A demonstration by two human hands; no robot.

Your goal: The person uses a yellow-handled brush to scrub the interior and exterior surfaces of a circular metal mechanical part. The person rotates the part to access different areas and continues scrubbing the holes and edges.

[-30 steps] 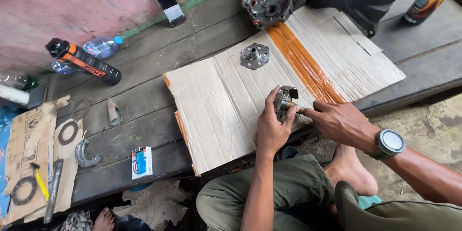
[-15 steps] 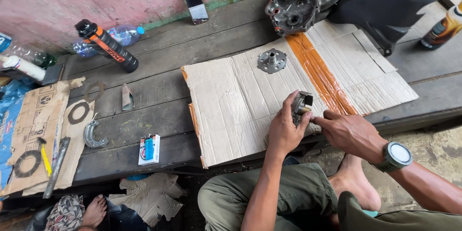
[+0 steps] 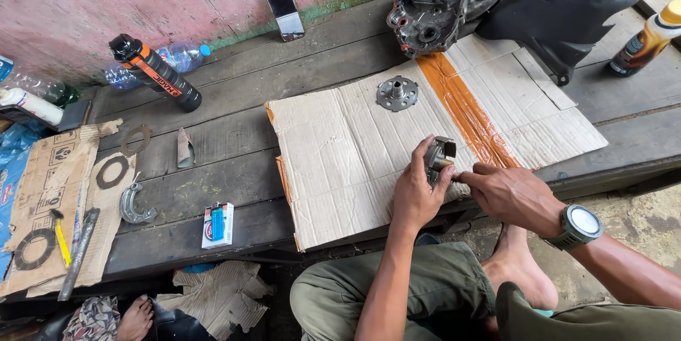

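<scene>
My left hand [image 3: 415, 192] grips a small grey metal engine part [image 3: 441, 154] upright on the flattened cardboard sheet [image 3: 340, 149]. My right hand [image 3: 507, 192], with a watch on its wrist, touches the part's lower right side with its fingertips; what they pinch is too small to tell. A round metal flange with holes [image 3: 397, 92] lies on the cardboard further back.
A dark engine casing [image 3: 433, 7] and a black plastic cover [image 3: 567, 0] sit at the back right on the wooden platform [image 3: 234, 100]. A phone [image 3: 284, 11], black spray can [image 3: 156, 75], plastic bottles, gaskets [image 3: 112, 171], a lighter box [image 3: 218, 224] and a yellow-capped bottle [image 3: 649, 36] lie around.
The view has shifted, so everything sits further right and lower in frame. Both hands stay on the metal part at the cardboard's front edge.
</scene>
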